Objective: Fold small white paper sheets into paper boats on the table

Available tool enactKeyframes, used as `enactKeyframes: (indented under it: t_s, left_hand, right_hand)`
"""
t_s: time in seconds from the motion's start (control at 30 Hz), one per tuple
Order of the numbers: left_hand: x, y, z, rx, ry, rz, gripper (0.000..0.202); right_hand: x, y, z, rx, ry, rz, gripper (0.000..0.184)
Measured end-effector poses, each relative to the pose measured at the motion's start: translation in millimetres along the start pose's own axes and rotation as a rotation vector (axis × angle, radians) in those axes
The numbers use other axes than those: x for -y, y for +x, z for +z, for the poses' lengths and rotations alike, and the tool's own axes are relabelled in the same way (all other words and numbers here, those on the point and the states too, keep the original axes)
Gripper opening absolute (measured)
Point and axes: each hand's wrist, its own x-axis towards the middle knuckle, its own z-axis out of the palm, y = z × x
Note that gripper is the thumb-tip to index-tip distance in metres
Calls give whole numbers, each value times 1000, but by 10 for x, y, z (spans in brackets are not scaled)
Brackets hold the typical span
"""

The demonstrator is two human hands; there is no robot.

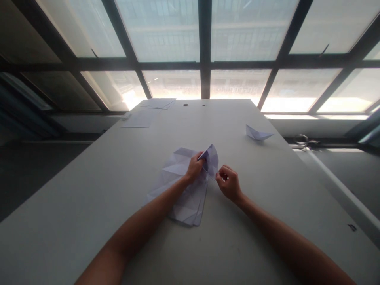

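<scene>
A folded piece of white paper (211,159) is held up a little above the table between both hands. My left hand (194,168) pinches its upper left corner with closed fingers. My right hand (228,184) pinches its lower right edge, fingers curled together. Under my left hand and forearm lies a small stack of creased white sheets (182,194) on the grey table (118,190).
A finished paper boat (257,133) sits on the table to the right, further off. Flat sheets of paper (148,113) lie at the far left corner. Scissors (305,141) rest on the ledge beyond the right edge. Large windows rise behind the table.
</scene>
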Motion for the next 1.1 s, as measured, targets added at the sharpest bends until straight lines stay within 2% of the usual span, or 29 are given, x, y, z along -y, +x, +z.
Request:
enactKeyframes:
  t_s: [0.13,0.27,0.37,0.57,0.7,0.83,1.0,1.1]
  left_hand:
    - [-3,-14,20,66,118,154,31]
    - [1,-48,53,136,165,232,42]
    - [1,-80,84,181,174,247,43]
    - [2,-90,107,207,161,232,39]
    - [-12,-65,91,204,138,214,38]
    - [-36,-48,65,198,83,132,32]
    - [-29,-45,61,289,-133,-64,35]
    - [-13,-45,71,226,-141,-48,35]
  right_hand:
    - [-9,37,-1,-80,-8,85,14]
    - [-60,94,7,-132,87,192,26]
    - [-84,122,12,-155,167,213,34]
    - [5,141,-55,-213,247,157,32]
    - [9,178,-112,-225,341,196,34]
    - [-86,241,-161,-237,411,234,33]
    - [-112,296,-225,-277,290,168,34]
    - [-71,257,-196,-275,217,138,30]
